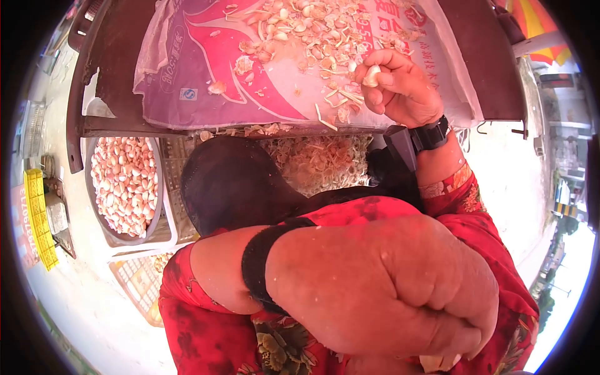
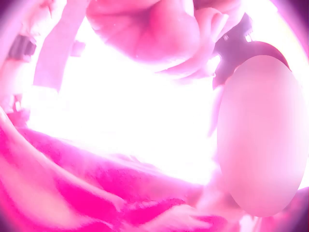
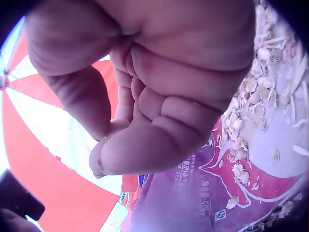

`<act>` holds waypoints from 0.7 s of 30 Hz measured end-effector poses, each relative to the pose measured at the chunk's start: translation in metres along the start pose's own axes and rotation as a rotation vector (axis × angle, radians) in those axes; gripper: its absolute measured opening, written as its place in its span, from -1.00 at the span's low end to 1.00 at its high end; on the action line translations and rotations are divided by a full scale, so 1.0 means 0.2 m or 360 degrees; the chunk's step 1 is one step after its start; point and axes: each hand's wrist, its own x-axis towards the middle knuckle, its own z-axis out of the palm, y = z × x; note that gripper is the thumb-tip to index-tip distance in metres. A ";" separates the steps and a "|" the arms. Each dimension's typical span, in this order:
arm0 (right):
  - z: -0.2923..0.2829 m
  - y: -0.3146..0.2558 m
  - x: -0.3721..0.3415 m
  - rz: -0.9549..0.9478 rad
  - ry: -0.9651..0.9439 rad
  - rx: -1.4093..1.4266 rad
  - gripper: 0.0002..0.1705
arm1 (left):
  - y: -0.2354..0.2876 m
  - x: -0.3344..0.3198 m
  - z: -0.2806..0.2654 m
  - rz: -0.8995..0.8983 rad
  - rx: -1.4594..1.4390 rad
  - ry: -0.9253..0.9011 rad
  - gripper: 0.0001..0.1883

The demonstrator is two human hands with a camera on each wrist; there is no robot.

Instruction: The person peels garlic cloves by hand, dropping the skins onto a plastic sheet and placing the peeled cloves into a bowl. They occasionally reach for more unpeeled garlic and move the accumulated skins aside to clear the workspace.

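My right hand (image 1: 403, 87) is over the upper right of a printed sack (image 1: 206, 75), pinching a pale garlic clove (image 1: 371, 76) between thumb and fingers. In the right wrist view the same hand (image 3: 159, 92) has its fingers bent in, and the clove is hidden. Close to the head camera, my left hand (image 1: 381, 281) is raised in front of the red floral clothing with curled fingers. Its fingertips are mostly hidden, and whether they hold anything cannot be seen. The overexposed left wrist view shows this hand (image 2: 154, 34) at the top, near a blurred oval.
Garlic cloves and skins (image 1: 300, 31) lie scattered on the sack, with thin stalks (image 1: 340, 97) near its front edge. A basin of cloves (image 1: 125, 184) stands at the left below the table. Under the table edge is a container of peelings (image 1: 319, 162). A yellow crate (image 1: 40, 219) is far left.
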 end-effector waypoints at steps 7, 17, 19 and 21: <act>0.06 -0.03 -0.02 0.0032 0.0084 -0.0216 -0.71 | -0.05 -0.21 -0.50 -0.0551 -0.0055 0.1165 -0.69; -0.17 0.04 0.09 0.0005 0.0737 -0.1661 -0.81 | -0.32 -0.39 -0.88 -0.0626 -0.0603 0.1501 -0.70; -0.33 0.07 0.17 -0.0083 0.0732 -0.2116 -0.80 | -0.31 -0.39 -0.88 -0.0555 -0.0570 0.1521 -0.73; -0.42 0.10 0.24 -0.0074 0.0640 -0.2486 -0.78 | -0.28 -0.37 -0.87 -0.0577 -0.0493 0.1549 -0.75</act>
